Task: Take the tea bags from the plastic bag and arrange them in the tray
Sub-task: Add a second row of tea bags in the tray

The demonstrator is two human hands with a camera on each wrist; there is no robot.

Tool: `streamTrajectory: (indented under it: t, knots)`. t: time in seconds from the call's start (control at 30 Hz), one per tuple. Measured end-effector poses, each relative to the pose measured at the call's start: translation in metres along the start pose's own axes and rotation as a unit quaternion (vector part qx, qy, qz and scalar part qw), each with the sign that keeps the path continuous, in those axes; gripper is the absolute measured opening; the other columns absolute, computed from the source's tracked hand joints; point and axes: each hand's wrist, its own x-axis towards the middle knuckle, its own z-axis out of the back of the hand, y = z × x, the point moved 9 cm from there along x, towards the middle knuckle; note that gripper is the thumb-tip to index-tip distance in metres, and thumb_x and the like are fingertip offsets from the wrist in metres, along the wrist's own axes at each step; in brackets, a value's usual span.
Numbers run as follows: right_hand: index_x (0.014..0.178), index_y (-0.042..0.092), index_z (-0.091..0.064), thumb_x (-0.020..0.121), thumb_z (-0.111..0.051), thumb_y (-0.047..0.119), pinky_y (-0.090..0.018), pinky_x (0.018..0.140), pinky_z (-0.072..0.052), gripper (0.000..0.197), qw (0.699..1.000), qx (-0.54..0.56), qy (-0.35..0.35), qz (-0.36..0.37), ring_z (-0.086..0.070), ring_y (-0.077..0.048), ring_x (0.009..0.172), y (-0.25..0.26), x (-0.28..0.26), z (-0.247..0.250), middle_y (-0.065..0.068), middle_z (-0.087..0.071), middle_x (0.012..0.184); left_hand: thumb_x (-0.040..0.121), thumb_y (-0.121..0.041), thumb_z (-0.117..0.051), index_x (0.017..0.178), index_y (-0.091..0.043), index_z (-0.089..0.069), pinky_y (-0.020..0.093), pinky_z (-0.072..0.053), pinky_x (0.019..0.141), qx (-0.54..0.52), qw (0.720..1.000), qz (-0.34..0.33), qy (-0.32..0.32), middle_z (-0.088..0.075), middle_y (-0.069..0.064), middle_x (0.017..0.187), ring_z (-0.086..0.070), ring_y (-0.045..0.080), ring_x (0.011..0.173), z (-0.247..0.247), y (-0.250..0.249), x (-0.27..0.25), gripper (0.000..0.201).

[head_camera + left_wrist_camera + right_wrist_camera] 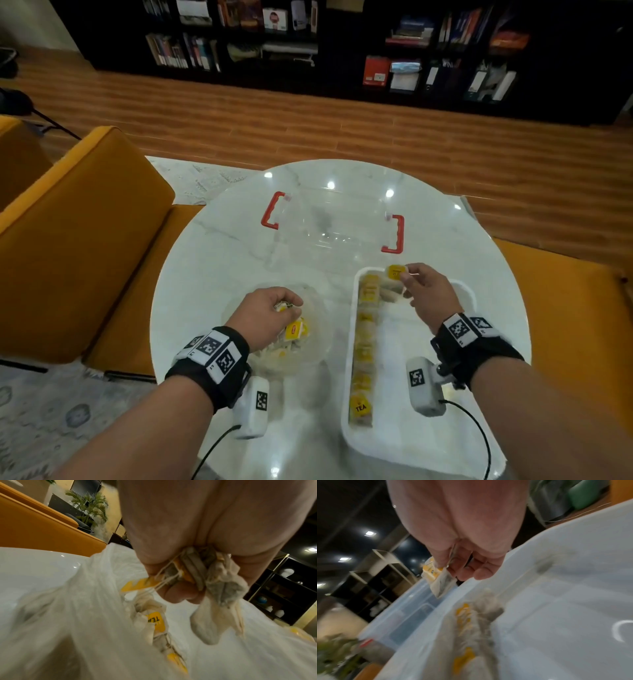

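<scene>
A clear storage box [334,222] with red handles stands toward the far edge of the round white table [212,260], just beyond the white tray [347,404]. The tray lies along the table's right side and reaches its near edge; a row of tea bags [363,346] lines its left wall. The plastic bag [308,356] lies left of the tray, toward the near edge, with more tea bags inside. An orange sofa [75,240] borders the table's left edge. The left hand [263,315] is inside the bag's mouth, fingers curled around a bunch of tea bags [202,572]. The right hand [428,294] is above the tray's far end, thumb and forefinger pinching a single tea bag [396,271].
</scene>
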Motion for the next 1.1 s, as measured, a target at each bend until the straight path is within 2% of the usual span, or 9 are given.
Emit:
streamTrajectory:
  t: [0.07, 0.23, 0.37, 0.47, 0.63, 0.77, 0.97, 1.03, 1.1]
  knots:
    - [0.082, 0.026, -0.060, 0.095, -0.056, 0.017, -0.030, 0.064, -0.041, 0.015, 0.999, -0.018, -0.015, -0.028, -0.054, -0.019, 0.066, -0.030, 0.007, 0.010, 0.002, -0.062, 0.071, 0.089, -0.024, -0.068, 0.087, -0.029, -0.068, 0.017, -0.047, 0.049, 0.003, 1.000, 0.004, 0.002, -0.072, 0.001, 0.093, -0.061, 0.005, 0.059, -0.003, 0.004, 0.001, 0.006]
    - [0.095, 0.021, -0.063, 0.094, -0.056, 0.021, -0.034, 0.071, -0.050, 0.007, 0.993, -0.111, 0.006, -0.050, -0.060, -0.021, 0.067, -0.070, 0.016, 0.003, -0.001, -0.067, 0.078, 0.088, -0.021, -0.069, 0.084, -0.031, -0.068, 0.023, -0.051, 0.064, 0.000, 1.000, 0.009, -0.003, -0.071, -0.009, 0.097, -0.067, 0.011, 0.086, -0.006, 0.011, 0.000, 0.011]
    - [0.096, 0.021, -0.061, 0.094, -0.058, 0.025, -0.028, 0.071, -0.044, 0.006, 0.990, -0.130, 0.022, -0.052, -0.060, -0.022, 0.077, -0.076, 0.019, -0.009, -0.003, -0.068, 0.088, 0.086, -0.020, -0.071, 0.082, -0.032, -0.069, 0.027, -0.049, 0.082, 0.007, 1.000, 0.014, -0.013, -0.069, -0.015, 0.099, -0.062, 0.004, 0.094, -0.006, 0.012, -0.001, 0.013]
    - [0.106, 0.015, -0.062, 0.095, -0.057, 0.023, -0.025, 0.079, -0.037, 0.015, 0.990, -0.134, 0.014, -0.049, -0.055, -0.017, 0.088, -0.071, 0.021, -0.012, 0.000, -0.061, 0.094, 0.086, -0.018, -0.071, 0.083, -0.030, -0.070, 0.023, -0.047, 0.079, -0.007, 1.000, 0.017, -0.017, -0.069, -0.017, 0.092, -0.062, 0.002, 0.090, -0.006, 0.012, -0.002, 0.012]
    - [0.112, 0.015, -0.066, 0.094, -0.057, 0.021, -0.023, 0.079, -0.037, 0.020, 0.988, -0.138, -0.016, -0.072, -0.053, -0.017, 0.085, -0.072, 0.025, -0.013, -0.005, -0.067, 0.102, 0.085, -0.017, -0.072, 0.084, -0.028, -0.072, 0.023, -0.046, 0.080, -0.016, 0.999, 0.020, -0.021, -0.071, -0.014, 0.091, -0.062, -0.002, 0.090, -0.004, 0.015, -0.002, 0.011]
    - [0.107, 0.015, -0.066, 0.093, -0.059, 0.020, -0.022, 0.077, -0.036, 0.016, 0.987, -0.129, -0.042, -0.083, -0.053, -0.016, 0.083, -0.071, 0.025, -0.011, -0.001, -0.064, 0.092, 0.086, -0.018, -0.072, 0.083, -0.031, -0.072, 0.024, -0.046, 0.078, -0.023, 0.999, 0.023, -0.021, -0.071, -0.015, 0.094, -0.061, -0.004, 0.090, -0.004, 0.018, -0.003, 0.014]
    - [0.100, 0.017, -0.065, 0.091, -0.061, 0.020, -0.024, 0.077, -0.038, 0.011, 0.988, -0.120, -0.055, -0.085, -0.056, -0.018, 0.085, -0.069, 0.023, -0.013, 0.002, -0.063, 0.089, 0.086, -0.017, -0.072, 0.084, -0.030, -0.072, 0.014, -0.043, 0.082, -0.040, 0.999, 0.026, -0.022, -0.073, -0.016, 0.091, -0.063, -0.007, 0.093, -0.006, 0.019, -0.005, 0.013]
    - [0.098, 0.017, -0.063, 0.091, -0.062, 0.022, -0.025, 0.076, -0.037, 0.009, 0.987, -0.121, -0.064, -0.087, -0.056, -0.018, 0.084, -0.068, 0.023, -0.012, 0.002, -0.063, 0.089, 0.086, -0.015, -0.072, 0.086, -0.027, -0.072, 0.016, -0.045, 0.079, -0.066, 0.997, 0.019, -0.023, -0.073, -0.012, 0.093, -0.065, -0.004, 0.089, -0.005, 0.017, -0.007, 0.012]
    - [0.091, 0.014, -0.058, 0.089, -0.064, 0.025, -0.026, 0.072, -0.037, 0.012, 0.986, -0.117, -0.090, -0.079, -0.057, -0.021, 0.080, -0.062, 0.020, -0.005, -0.001, -0.062, 0.089, 0.084, -0.015, -0.075, 0.088, -0.023, -0.074, 0.027, -0.052, 0.073, -0.140, 0.990, 0.025, -0.024, -0.073, -0.003, 0.096, -0.068, 0.010, 0.084, -0.006, 0.015, -0.008, 0.009]
